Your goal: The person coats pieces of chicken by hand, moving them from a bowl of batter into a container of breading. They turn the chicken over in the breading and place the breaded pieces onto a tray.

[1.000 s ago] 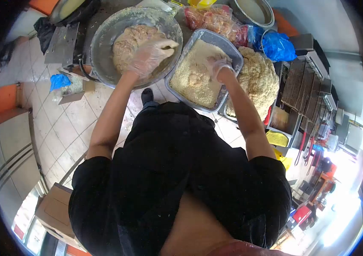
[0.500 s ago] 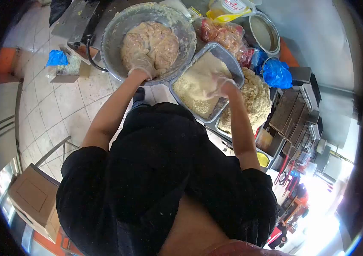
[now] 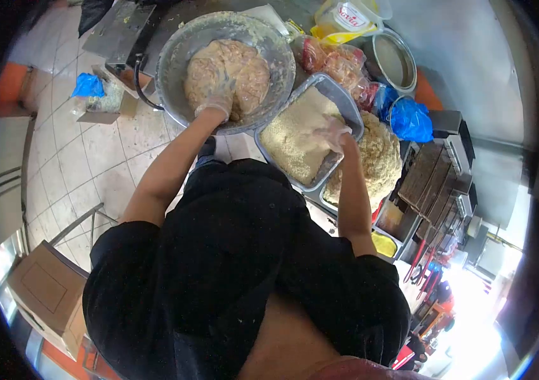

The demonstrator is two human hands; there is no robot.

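Note:
My left hand (image 3: 215,106), in a clear glove, reaches over the near rim of a large metal bowl (image 3: 173,95) and presses into wet, pale pink marinated meat (image 3: 250,73). Its fingers are partly sunk in the meat, so their grip is hidden. My right hand (image 3: 328,134), also gloved and dusted with crumbs, lies on the breadcrumbs (image 3: 295,130) in a grey plastic tub (image 3: 353,117). Its fingers look stretched out along the crumb surface, with nothing distinct held in them.
Right of the tub sits a heap of coated pieces (image 3: 380,152). Behind it are bagged meat (image 3: 339,63), a blue bag (image 3: 411,119), a round metal pot (image 3: 393,57) and a yellow-and-clear container (image 3: 348,19). A cardboard box (image 3: 48,288) stands at lower left.
My right hand has shifted slightly within the crumb tub. My left hand stays at the meat, a little deeper among the pieces. The whole view has moved slightly.

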